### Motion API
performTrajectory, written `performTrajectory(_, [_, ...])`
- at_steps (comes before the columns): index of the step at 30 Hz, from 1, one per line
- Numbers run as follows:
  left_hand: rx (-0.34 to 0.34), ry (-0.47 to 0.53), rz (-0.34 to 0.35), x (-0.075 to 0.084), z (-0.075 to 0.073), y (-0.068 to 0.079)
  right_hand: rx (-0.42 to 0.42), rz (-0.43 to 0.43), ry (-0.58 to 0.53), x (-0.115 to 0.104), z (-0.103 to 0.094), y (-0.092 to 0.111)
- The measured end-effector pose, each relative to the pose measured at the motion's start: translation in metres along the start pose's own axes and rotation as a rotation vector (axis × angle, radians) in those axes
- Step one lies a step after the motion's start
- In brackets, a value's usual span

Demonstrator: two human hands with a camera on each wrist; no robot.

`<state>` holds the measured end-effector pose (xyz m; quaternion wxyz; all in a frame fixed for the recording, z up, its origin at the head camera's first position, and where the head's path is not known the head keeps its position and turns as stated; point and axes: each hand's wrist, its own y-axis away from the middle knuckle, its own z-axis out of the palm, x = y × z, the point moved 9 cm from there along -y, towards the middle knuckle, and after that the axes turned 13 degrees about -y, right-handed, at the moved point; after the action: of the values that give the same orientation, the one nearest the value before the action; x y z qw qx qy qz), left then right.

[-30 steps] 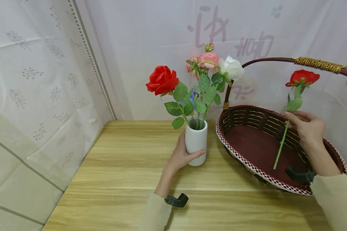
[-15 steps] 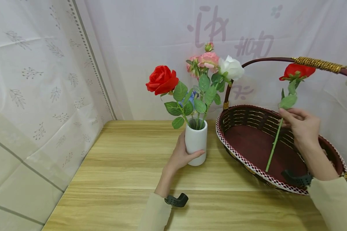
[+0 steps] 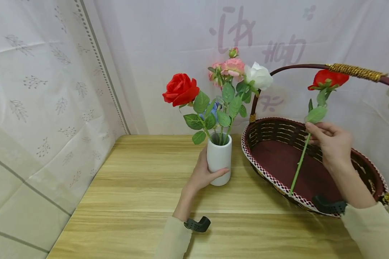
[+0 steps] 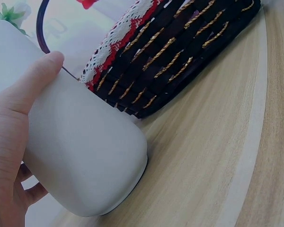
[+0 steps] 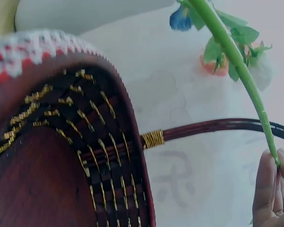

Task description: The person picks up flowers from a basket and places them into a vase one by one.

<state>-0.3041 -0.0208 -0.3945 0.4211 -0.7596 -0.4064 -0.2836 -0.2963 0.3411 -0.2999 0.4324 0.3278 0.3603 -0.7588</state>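
A white vase (image 3: 219, 158) stands on the wooden table, and my left hand (image 3: 203, 173) grips it low around its side. In the vase are a red rose (image 3: 180, 90), pink flowers (image 3: 233, 67), a white flower (image 3: 258, 76) and a partly hidden blue one (image 3: 213, 110). Over the basket, my right hand (image 3: 334, 144) pinches the green stem (image 3: 300, 162) of another red rose (image 3: 328, 80) just under its leaf. The bloom points up, and the stem's lower end overlaps the basket's front rim in the head view. Close up, thumb and fingers (image 5: 266, 184) pinch that stem (image 5: 244, 71).
A dark woven basket (image 3: 246, 138) with white lace trim stands right of the vase. Its tall handle (image 3: 298, 66), wrapped in gold cord, arches behind and above the right hand. Printed curtains hang behind and left of the table (image 3: 133, 201).
My right hand has moved left over the basket with the red rose, whose stem end has come from inside the basket to its front rim. The left hand stays on the vase.
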Motion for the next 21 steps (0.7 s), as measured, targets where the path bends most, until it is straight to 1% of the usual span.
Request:
performTrajectory(2, [-0.012, 0.001, -0.018, 0.001, 0.0, 0.0, -0.027, 0.019, -0.019, 0.003, 0.004, 0.002])
performTrajectory(5, [-0.018, -0.002, -0.011, 0.002, 0.0, 0.0, -0.055, 0.033, -0.029, 0.007, 0.01, 0.005])
performTrajectory(10, [0.0, -0.006, 0.007, -0.021, 0.009, -0.004, -0.102, 0.029, -0.03, 0.01, 0.02, 0.01])
performTrajectory(12, [-0.001, -0.008, -0.006, -0.033, 0.013, -0.005, -0.122, 0.037, -0.046, 0.013, 0.025, 0.013])
performTrajectory(13, [-0.004, -0.011, -0.012, -0.036, 0.014, -0.005, -0.132, 0.044, -0.056, 0.014, 0.027, 0.014])
performTrajectory(18, [-0.018, -0.019, -0.022, -0.04, 0.015, -0.005, -0.158, 0.066, -0.079, 0.02, 0.037, 0.022])
performTrajectory(21, [-0.018, -0.022, -0.008, -0.038, 0.015, -0.006, -0.161, 0.061, -0.073, 0.021, 0.042, 0.026])
